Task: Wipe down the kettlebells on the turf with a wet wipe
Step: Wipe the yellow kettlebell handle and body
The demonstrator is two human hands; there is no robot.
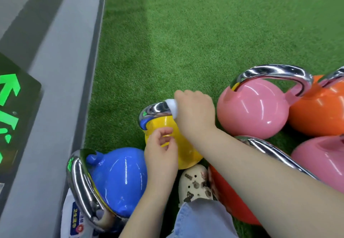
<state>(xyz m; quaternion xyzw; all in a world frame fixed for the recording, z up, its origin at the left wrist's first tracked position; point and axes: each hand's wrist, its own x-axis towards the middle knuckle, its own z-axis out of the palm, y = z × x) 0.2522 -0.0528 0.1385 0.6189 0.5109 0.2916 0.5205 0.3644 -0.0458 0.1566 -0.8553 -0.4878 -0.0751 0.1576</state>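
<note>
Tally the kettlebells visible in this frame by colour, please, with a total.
Yellow kettlebell: 1, its handle being wiped
Blue kettlebell: 1
Pink kettlebells: 2
Orange kettlebell: 1
Red-orange kettlebell: 1, partly hidden under the right arm
Total: 6

Visible items: seven kettlebells, namely one yellow [178,144], one blue [119,180], two pink [251,107] [322,159], one orange [320,107], one red [229,204]; one wipe [172,107]; two hands [195,111] [160,154]; one shoe [195,183].
</note>
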